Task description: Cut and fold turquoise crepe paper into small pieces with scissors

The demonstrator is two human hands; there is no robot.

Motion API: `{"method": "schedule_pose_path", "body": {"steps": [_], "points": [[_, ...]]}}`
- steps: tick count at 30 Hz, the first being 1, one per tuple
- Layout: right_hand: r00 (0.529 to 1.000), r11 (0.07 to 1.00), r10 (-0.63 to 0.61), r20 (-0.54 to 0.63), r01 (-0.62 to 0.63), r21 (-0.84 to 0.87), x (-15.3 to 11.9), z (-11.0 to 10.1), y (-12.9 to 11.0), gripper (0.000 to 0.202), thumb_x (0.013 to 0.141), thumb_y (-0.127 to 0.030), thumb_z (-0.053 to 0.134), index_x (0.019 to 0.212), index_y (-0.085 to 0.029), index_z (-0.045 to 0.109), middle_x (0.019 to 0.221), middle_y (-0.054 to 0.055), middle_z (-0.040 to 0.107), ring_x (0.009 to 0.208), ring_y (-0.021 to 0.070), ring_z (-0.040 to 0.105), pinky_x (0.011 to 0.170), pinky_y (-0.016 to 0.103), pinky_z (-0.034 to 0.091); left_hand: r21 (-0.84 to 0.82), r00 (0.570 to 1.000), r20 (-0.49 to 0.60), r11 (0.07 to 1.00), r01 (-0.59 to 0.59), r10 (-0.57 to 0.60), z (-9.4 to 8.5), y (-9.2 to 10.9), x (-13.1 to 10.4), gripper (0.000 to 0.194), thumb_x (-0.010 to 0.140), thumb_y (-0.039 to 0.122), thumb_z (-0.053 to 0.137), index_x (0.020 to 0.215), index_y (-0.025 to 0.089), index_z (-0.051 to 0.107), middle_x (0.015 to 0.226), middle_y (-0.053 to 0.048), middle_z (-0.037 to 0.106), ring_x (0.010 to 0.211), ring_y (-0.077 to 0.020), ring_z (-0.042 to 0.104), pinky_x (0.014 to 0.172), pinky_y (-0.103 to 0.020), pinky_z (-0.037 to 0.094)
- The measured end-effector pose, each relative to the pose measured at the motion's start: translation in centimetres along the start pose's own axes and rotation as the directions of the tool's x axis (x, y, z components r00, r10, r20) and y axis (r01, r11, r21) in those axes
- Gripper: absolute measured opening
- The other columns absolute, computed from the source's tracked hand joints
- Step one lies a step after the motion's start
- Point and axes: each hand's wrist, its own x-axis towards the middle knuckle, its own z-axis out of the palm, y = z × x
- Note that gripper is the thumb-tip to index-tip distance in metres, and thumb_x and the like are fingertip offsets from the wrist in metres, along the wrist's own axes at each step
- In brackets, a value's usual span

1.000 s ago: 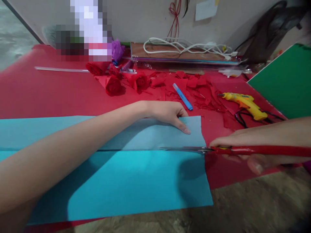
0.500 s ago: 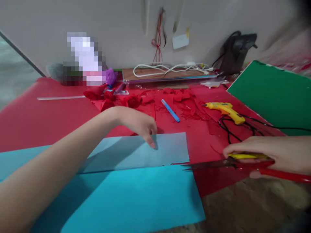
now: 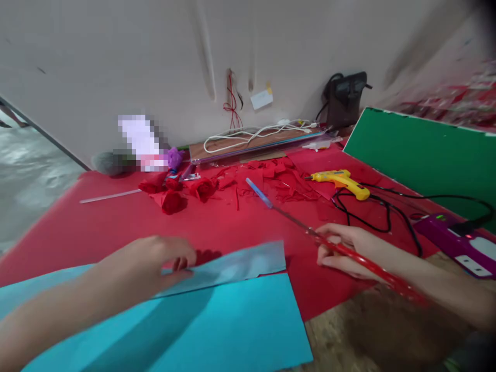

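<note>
My left hand [image 3: 166,261] pinches a light blue paper strip [image 3: 248,263] between thumb and fingers, and the strip's surface bends up slightly there. Below that strip lies a brighter turquoise paper sheet [image 3: 248,315], with a thin dark line between the two. In my right hand [image 3: 344,250] are scissors with red handles [image 3: 387,279]. Their blades look closed and point up and left, off the paper, with the tips overlapping a blue marker [image 3: 258,192] in view. Part of the strip is hidden behind my left forearm.
Red paper roses [image 3: 172,201] and red scraps [image 3: 279,173] lie across the red tabletop [image 3: 217,219]. A yellow glue gun [image 3: 341,181] with a black cord is at right, near a purple power strip [image 3: 453,237] and a green board [image 3: 418,150]. White cable [image 3: 248,137] lies along the back.
My left hand has moved left along the strip and now pinches it. The scissors have left the gap between the papers and swung up to point away. The view has shifted.
</note>
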Motion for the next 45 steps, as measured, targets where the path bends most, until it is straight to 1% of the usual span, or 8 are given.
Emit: {"method": "schedule_pose_path", "body": {"steps": [3,5,8,12,19,32,38,45], "points": [[0.994,1.0,-0.008,0.11,0.007,0.011,0.3,0.5,-0.4,0.03,0.066,-0.032,0.055,0.089,-0.019,0.042,0.073,-0.001,0.059,0.035,0.0043,0.039,0.034,0.019,0.031,0.135,0.996,-0.078,0.99,-0.035,0.046,2.1,1.4,-2.9,0.019,0.08,0.022,0.038,0.071,0.024,0.055,0.07,0.003,0.062,0.059,-0.0136,0.057,0.053,-0.022,0.04],[0.985,1.0,-0.008,0.17,0.008,-0.002,0.5,0.6,-0.6,0.026,0.069,-0.031,0.053,0.09,-0.019,0.043,0.076,0.001,0.06,0.037,0.0049,0.042,0.035,0.02,0.034,0.23,0.974,-0.152,0.964,-0.133,0.17,3.7,2.2,-4.4,0.022,0.08,0.022,0.035,0.071,0.025,0.055,0.073,0.002,0.064,0.062,-0.0151,0.059,0.055,-0.024,0.044],[0.981,0.998,-0.038,0.189,0.048,-0.048,1.1,1.0,-0.7,0.021,0.071,-0.028,0.051,0.089,-0.02,0.045,0.076,0.0,0.062,0.038,0.0055,0.044,0.037,0.02,0.035,0.365,0.932,-0.154,0.895,-0.255,0.328,5.6,2.9,-5.9,0.02,0.08,0.021,0.038,0.079,0.027,0.057,0.083,0.002,0.067,0.073,-0.0156,0.063,0.065,-0.023,0.048],[0.985,0.961,-0.113,0.128,0.141,-0.236,1.9,1.9,-0.5,0.021,0.066,-0.022,0.055,0.086,-0.021,0.051,0.072,-0.001,0.064,0.042,0.0072,0.049,0.041,0.02,0.035,0.35,0.942,-0.154,0.908,-0.231,0.299,7.2,3.3,-6.9,0.024,0.087,0.023,0.036,0.089,0.027,0.06,0.093,0.003,0.067,0.084,-0.0137,0.062,0.075,-0.021,0.048],[0.972,0.902,-0.201,0.119,0.231,-0.364,2.3,2.8,-0.4,0.024,0.064,-0.029,0.057,0.088,-0.022,0.056,0.085,0.001,0.066,0.072,0.0157,0.06,0.057,0.022,0.04,0.224,0.953,-0.196,0.957,-0.184,0.23,7.5,3.6,-7.7,0.02,0.086,0.028,0.042,0.089,0.027,0.061,0.098,0.002,0.066,0.09,-0.0132,0.061,0.078,-0.019,0.049],[0.964,0.896,-0.22,0.147,0.259,-0.362,0.8,4.1,-1.3,0.017,0.065,-0.024,0.056,0.082,-0.023,0.055,0.078,0.001,0.065,0.07,0.0158,0.059,0.057,0.022,0.038,0.124,0.963,-0.202,0.98,-0.156,0.179,8.3,2.9,-8.5,0.019,0.084,0.02,0.042,0.092,0.025,0.059,0.103,-0.001,0.064,0.094,-0.014,0.059,0.078,-0.02,0.05],[0.979,0.921,-0.167,0.121,0.198,-0.334,1.1,4.4,-2.4,0.02,0.064,-0.023,0.056,0.084,-0.02,0.054,0.078,0.002,0.066,0.066,0.0143,0.059,0.05,0.021,0.035,0.141,0.964,-0.216,0.982,-0.128,0.157,8.2,3.1,-8.5,0.016,0.082,0.022,0.046,0.089,0.027,0.06,0.101,0.001,0.065,0.093,-0.0146,0.06,0.078,-0.02,0.049],[0.979,0.944,-0.179,0.101,0.2,-0.264,0.6,4.9,-3.4,0.02,0.067,-0.02,0.056,0.086,-0.019,0.05,0.083,0.002,0.066,0.076,0.0156,0.06,0.061,0.022,0.039,0.148,0.961,-0.238,0.983,-0.106,0.139,8.4,3.2,-8.3,0.018,0.083,0.022,0.044,0.09,0.027,0.06,0.099,0.001,0.065,0.091,-0.0139,0.061,0.075,-0.018,0.05]]}}
